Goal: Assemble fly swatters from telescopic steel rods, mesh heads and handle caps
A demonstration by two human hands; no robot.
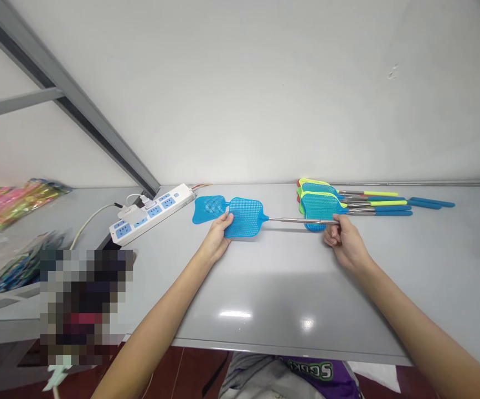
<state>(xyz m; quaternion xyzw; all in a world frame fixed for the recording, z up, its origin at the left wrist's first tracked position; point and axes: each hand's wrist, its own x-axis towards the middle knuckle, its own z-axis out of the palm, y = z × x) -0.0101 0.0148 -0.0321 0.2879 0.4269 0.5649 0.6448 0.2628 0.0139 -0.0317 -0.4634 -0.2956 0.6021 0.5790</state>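
I hold a blue fly swatter (246,217) level above the grey table (264,288). My left hand (217,239) pinches the near edge of its blue mesh head. My right hand (343,241) is closed round the far end of its thin metal rod (298,220), where the handle is hidden in my fingers. A second blue mesh head (208,208) lies on the table just behind the left of the one I hold. Behind my right hand lies a pile of swatters (318,199) with blue and yellow-green heads, their handles pointing right.
A white power strip (152,211) with blue sockets and plugged cables lies at the left of the table. Bags of coloured goods (15,202) sit on a surface further left. A grey metal frame (77,111) runs diagonally along the white wall. A blurred patch covers the lower left.
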